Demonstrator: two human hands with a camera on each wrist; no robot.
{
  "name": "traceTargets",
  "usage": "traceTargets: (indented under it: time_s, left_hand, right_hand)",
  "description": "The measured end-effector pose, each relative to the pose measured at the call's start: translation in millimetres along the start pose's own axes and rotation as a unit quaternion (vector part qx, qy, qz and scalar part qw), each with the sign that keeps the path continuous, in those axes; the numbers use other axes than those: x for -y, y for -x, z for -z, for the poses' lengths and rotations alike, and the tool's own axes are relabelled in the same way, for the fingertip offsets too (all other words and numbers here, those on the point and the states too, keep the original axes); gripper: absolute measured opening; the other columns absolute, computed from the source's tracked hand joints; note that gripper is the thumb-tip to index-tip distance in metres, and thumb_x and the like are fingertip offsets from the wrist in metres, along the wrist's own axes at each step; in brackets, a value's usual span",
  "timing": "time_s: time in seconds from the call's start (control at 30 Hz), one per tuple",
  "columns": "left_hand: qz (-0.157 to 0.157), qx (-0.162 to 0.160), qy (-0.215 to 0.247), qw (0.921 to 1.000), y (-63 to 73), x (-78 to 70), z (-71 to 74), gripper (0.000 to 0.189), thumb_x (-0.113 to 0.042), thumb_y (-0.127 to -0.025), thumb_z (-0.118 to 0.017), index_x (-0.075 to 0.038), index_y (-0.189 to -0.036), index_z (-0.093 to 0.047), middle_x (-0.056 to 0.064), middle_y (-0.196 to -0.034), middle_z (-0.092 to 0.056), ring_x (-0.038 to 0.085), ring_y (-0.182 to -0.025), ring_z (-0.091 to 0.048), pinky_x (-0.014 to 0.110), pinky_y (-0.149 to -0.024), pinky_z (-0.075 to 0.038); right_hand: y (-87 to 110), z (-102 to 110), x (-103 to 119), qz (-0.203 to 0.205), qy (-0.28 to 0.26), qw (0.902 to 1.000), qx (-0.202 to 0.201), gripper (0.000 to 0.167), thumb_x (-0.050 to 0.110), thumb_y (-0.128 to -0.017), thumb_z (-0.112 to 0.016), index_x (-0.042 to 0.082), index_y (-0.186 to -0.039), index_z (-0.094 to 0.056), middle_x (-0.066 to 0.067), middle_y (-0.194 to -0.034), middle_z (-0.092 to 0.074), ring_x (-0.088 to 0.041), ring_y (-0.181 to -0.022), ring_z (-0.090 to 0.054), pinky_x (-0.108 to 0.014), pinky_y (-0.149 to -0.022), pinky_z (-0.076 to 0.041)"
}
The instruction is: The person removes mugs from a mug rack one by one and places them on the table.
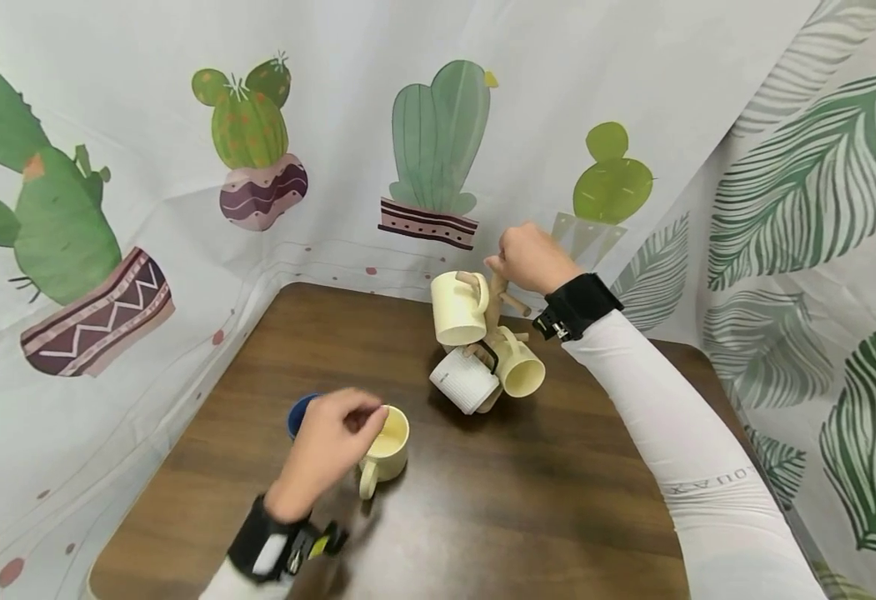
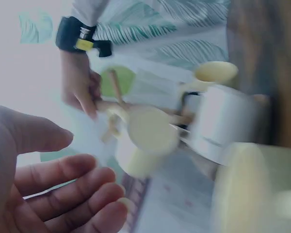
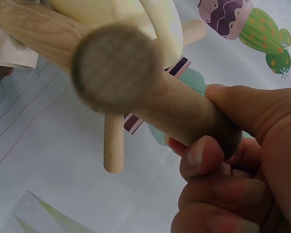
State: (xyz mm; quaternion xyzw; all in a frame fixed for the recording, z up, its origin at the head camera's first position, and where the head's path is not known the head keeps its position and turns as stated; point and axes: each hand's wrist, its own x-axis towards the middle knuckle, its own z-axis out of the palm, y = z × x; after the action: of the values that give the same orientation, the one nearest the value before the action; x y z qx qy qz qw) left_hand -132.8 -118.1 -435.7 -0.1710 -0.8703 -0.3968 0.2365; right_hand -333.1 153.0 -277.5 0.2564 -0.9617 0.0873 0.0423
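My right hand (image 1: 535, 257) grips the top of a wooden mug tree's post (image 3: 184, 108), thumb on one side and fingers curled round the other. From its pegs hang a pale yellow mug (image 1: 456, 312) high on the left, a white mug (image 1: 464, 382) with a black handle below it, and a second yellow mug (image 1: 522, 373) low on the right. Holding nothing, my left hand (image 1: 330, 446) hovers by another yellow mug (image 1: 387, 465) that stands upright on the table; its fingers are loosely bent. Partly hidden behind that hand is a blue mug (image 1: 299, 412).
The dark wooden table (image 1: 528, 483) carries the tree towards its back edge. Behind it hangs a white curtain (image 1: 340, 125) printed with cacti and leaves. Bare pegs (image 3: 114, 145) stick out from the tree near my right hand.
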Motion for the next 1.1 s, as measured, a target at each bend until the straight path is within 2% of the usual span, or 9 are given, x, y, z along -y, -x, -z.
traceTargets:
  time_s: [0.1, 0.23, 0.4, 0.47, 0.53, 0.67, 0.8, 1.0, 1.1]
  left_hand:
    - [-0.005, 0.027, 0.003, 0.9996, -47.4, -11.9, -8.1, 0.009, -0.013, -0.093, -0.074, -0.009, -0.097, -0.082, 0.002, -0.087, -0.076, 0.009, -0.075, -0.065, 0.027, -0.069, -0.056]
    - [-0.004, 0.058, 0.017, 0.9982, -108.6, -27.0, -37.8, 0.014, -0.013, -0.096, -0.069, -0.003, -0.097, -0.08, 0.01, -0.088, -0.076, 0.018, -0.076, -0.067, 0.031, -0.071, -0.058]
    - [0.026, 0.087, 0.011, 0.9958, -153.3, -42.4, -69.1, 0.021, -0.014, -0.098, -0.068, -0.005, -0.082, -0.077, 0.003, -0.073, -0.07, 0.015, -0.068, -0.061, 0.026, -0.063, -0.049]
    - [0.039, 0.091, 0.001, 0.9951, -163.7, -45.8, -78.7, 0.028, -0.016, -0.098, -0.069, -0.007, -0.072, -0.074, -0.002, -0.065, -0.062, 0.011, -0.063, -0.055, 0.022, -0.059, -0.043]
    - [0.047, 0.087, -0.013, 0.995, -171.3, -48.2, -86.1, 0.04, -0.016, -0.097, -0.071, -0.008, -0.059, -0.061, -0.005, -0.057, -0.047, 0.011, -0.058, -0.045, 0.022, -0.054, -0.034]
    - [0.048, 0.058, -0.049, 0.9959, -178.9, -48.9, -96.0, 0.054, -0.013, -0.095, -0.072, -0.014, -0.054, -0.037, -0.006, -0.06, -0.024, 0.012, -0.059, -0.029, 0.023, -0.053, -0.024]
    - [0.046, 0.055, -0.057, 0.9958, -182.1, -48.3, -101.1, 0.053, -0.011, -0.095, -0.071, -0.015, -0.056, -0.035, -0.007, -0.062, -0.021, 0.011, -0.06, -0.025, 0.023, -0.054, -0.021]
    - [0.067, 0.06, 0.002, 0.9959, -187.7, -49.8, -103.0, 0.052, -0.007, -0.097, -0.065, -0.015, -0.056, -0.033, -0.007, -0.056, -0.021, 0.008, -0.05, -0.021, 0.02, -0.049, -0.017]
    - [0.078, 0.052, 0.006, 0.9955, -188.8, -49.2, -104.8, 0.055, -0.011, -0.099, -0.065, -0.016, -0.054, -0.034, -0.007, -0.053, -0.022, 0.007, -0.047, -0.021, 0.021, -0.047, -0.017]
  right_hand:
    - [0.1, -2, 2, -0.007, -0.006, 1.0, -0.003, 0.047, 0.023, -0.104, -0.063, 0.013, -0.061, -0.049, 0.001, -0.055, -0.04, -0.013, -0.051, -0.037, -0.03, -0.056, -0.035]
    - [0.3, -3, -2, -0.008, 0.008, 0.9999, -0.005, 0.049, 0.025, -0.104, -0.064, 0.015, -0.059, -0.045, 0.002, -0.056, -0.037, -0.013, -0.051, -0.037, -0.03, -0.057, -0.035]
    - [-2.4, -6, -1, 0.006, 0.017, 0.9998, -0.001, 0.049, 0.025, -0.104, -0.062, 0.017, -0.06, -0.044, 0.002, -0.056, -0.038, -0.014, -0.053, -0.039, -0.031, -0.061, -0.038]
    - [-3.0, -5, -1, 0.008, 0.017, 0.9998, -0.003, 0.05, 0.024, -0.105, -0.062, 0.017, -0.059, -0.042, 0.003, -0.055, -0.034, -0.014, -0.052, -0.038, -0.031, -0.061, -0.037]
    - [-2.9, -4, -1, 0.006, 0.015, 0.9999, -0.006, 0.051, 0.023, -0.104, -0.062, 0.017, -0.058, -0.041, 0.004, -0.054, -0.031, -0.014, -0.051, -0.036, -0.031, -0.059, -0.036]
    - [-1.5, -3, -1, 0.002, 0.011, 0.9999, -0.009, 0.05, 0.022, -0.104, -0.063, 0.017, -0.058, -0.041, 0.004, -0.055, -0.032, -0.013, -0.051, -0.036, -0.03, -0.058, -0.036]
    - [0.0, -2, -1, 0.001, 0.009, 0.9999, -0.006, 0.05, 0.022, -0.104, -0.062, 0.016, -0.059, -0.042, 0.004, -0.055, -0.033, -0.012, -0.051, -0.035, -0.03, -0.058, -0.036]
    - [-1.0, 0, -3, 0.002, 0.012, 0.9999, -0.011, 0.048, 0.022, -0.104, -0.062, 0.016, -0.061, -0.041, 0.002, -0.058, -0.036, -0.015, -0.054, -0.039, -0.031, -0.061, -0.038]
    - [-2.3, -2, -4, 0.006, 0.014, 0.9998, -0.011, 0.048, 0.022, -0.103, -0.062, 0.016, -0.061, -0.041, 0.002, -0.06, -0.039, -0.015, -0.056, -0.041, -0.032, -0.062, -0.039]
